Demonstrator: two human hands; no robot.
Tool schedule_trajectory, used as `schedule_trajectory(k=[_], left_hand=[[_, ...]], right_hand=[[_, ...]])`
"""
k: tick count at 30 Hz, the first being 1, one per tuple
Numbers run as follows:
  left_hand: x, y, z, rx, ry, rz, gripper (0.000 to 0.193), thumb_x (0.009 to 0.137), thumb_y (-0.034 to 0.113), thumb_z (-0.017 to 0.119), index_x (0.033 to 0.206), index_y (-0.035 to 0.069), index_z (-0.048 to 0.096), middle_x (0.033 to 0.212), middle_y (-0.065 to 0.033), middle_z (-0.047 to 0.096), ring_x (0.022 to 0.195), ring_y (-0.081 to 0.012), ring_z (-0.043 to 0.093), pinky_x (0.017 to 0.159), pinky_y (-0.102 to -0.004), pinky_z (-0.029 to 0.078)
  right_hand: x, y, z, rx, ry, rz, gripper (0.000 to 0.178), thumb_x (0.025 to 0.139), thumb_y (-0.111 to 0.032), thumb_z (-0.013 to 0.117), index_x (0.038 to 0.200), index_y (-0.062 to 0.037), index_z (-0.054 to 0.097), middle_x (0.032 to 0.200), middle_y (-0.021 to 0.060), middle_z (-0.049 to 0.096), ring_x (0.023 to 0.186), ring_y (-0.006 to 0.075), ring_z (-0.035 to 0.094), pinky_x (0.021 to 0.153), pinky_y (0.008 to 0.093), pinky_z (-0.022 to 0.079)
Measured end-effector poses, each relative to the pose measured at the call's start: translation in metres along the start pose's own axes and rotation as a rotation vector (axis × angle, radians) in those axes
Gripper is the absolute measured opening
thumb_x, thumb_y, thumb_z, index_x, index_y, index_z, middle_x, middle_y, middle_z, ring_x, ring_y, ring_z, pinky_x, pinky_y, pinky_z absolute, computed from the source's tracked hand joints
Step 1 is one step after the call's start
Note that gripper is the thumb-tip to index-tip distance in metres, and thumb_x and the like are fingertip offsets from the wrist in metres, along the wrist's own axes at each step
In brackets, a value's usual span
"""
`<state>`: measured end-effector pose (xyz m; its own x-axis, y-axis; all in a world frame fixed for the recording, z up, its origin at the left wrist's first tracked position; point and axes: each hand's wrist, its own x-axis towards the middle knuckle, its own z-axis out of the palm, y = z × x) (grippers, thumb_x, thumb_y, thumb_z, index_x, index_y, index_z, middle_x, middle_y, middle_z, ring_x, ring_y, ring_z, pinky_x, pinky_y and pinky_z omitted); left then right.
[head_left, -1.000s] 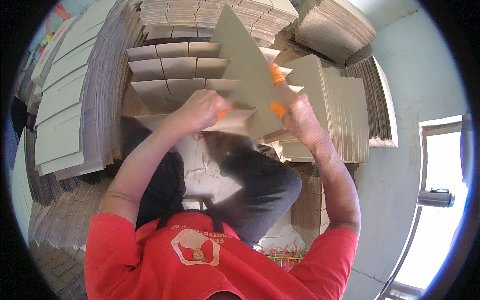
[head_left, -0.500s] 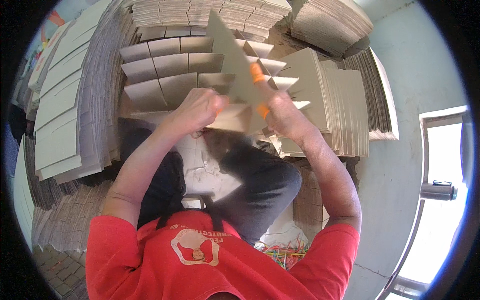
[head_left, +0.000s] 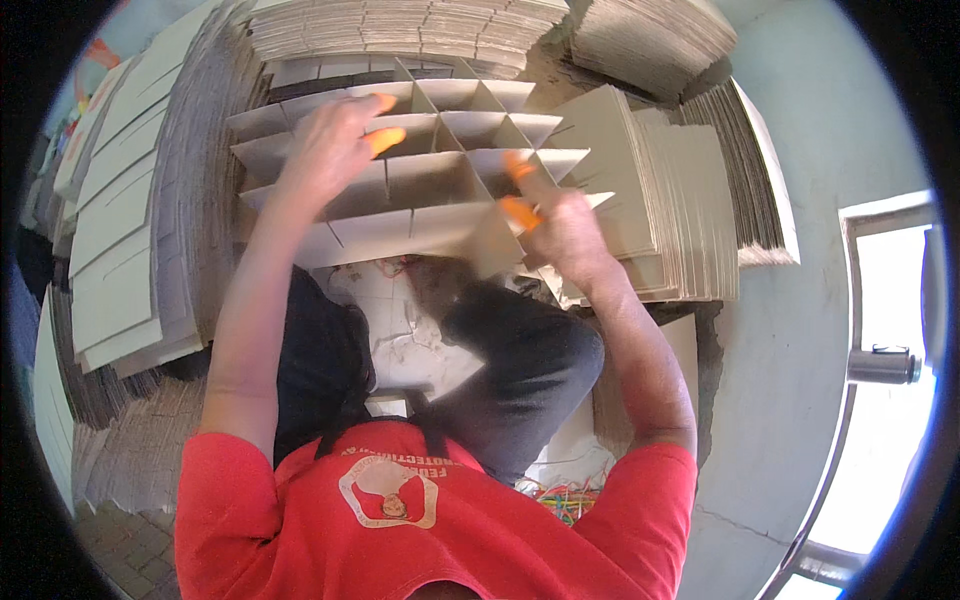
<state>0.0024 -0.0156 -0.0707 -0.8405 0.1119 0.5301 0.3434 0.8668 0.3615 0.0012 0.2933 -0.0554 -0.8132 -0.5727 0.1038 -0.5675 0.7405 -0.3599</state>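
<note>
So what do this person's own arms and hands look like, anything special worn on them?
The red sleeves are short and end above the elbows, leaving the forearms bare. The left hand and right hand each show two bright orange finger covers. No full gloves or cables are visible.

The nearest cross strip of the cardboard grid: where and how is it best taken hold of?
Best, I think, is a pinch on the upper edge of the nearest cross strip, between the two slots visible on its left part, coming from above. It stands on edge, thin and flat, so thumb and fingers could close on its two faces.
</note>
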Motion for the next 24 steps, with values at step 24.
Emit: schedule_trajectory(k=[24], left_hand=[[-0.115,0.035,-0.02,-0.014,0.201,-0.014,0.039,0.077,0.01,0.079,0.114,0.002,0.069,0.104,-0.0145,0.07,0.099,-0.0289,0.065,0.085,-0.0383,0.053]], right_hand=[[-0.041,0.08,-0.091,-0.329,1.216,0.139,0.041,0.086,0.003,0.07,0.124,-0.0012,0.056,0.091,0.0134,0.07,0.08,0.0159,0.064,0.074,0.0305,0.055]])
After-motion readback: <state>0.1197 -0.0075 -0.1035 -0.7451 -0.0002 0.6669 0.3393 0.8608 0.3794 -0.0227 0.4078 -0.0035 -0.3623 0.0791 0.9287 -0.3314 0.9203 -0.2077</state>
